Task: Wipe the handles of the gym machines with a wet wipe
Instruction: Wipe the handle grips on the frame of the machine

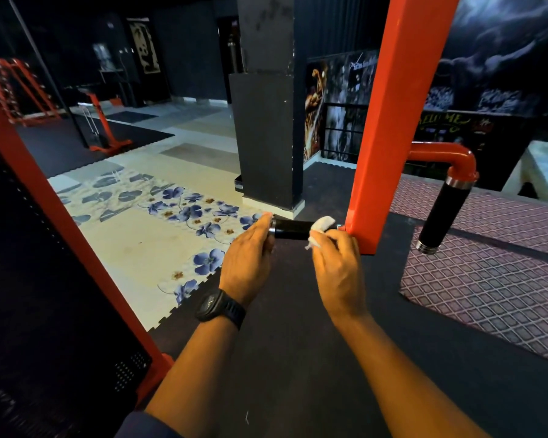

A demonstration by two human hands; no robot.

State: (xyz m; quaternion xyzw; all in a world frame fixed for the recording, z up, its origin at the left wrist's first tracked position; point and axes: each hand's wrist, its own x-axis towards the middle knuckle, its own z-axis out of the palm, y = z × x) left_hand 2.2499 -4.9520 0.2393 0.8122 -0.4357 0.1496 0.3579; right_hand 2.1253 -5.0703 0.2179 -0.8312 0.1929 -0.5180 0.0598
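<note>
Wipe (321,227) on handle (293,229) | R hand (339,267) pinching it | L hand (250,257) at tip

The handle (293,229) between the two hands is glossy black, and the wipe (322,226) in the right hand (339,267) is white. Just past the right hand, the post (393,121) is bright orange-red. Further right, the elbow pipe (454,159) is the same red, above a second handle (442,213) that is black with silver collars. The watch (219,306) on the left wrist is black. Beyond the left hand (250,257), the floor tiles (171,235) are cream with blue flowers and small brown blossoms. Under both hands the mat (291,311) is dark grey. To their right, a mauve mat (487,279) carries a pale diamond lattice.
</note>
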